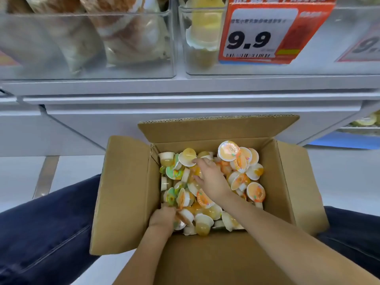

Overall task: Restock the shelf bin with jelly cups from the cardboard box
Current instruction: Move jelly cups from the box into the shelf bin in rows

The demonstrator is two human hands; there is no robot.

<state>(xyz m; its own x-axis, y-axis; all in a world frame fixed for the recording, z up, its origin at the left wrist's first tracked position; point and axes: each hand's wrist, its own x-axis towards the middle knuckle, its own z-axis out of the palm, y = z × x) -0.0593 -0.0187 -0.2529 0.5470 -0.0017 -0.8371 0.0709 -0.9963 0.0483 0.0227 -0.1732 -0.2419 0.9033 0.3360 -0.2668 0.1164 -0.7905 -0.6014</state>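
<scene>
An open cardboard box stands on the floor between my knees, filled with several small jelly cups with orange, yellow and green lids. My right hand reaches across the pile with fingers spread over yellow cups near the middle. My left hand is at the box's near left, fingers curled into the cups; what they hold is hidden. Above, a clear shelf bin holds a few yellow jelly cups.
A red price tag reading 9.9 hangs on the bin's front. Another clear bin to the left holds bagged snacks. White shelf edges run across above the box. My legs in dark trousers flank the box.
</scene>
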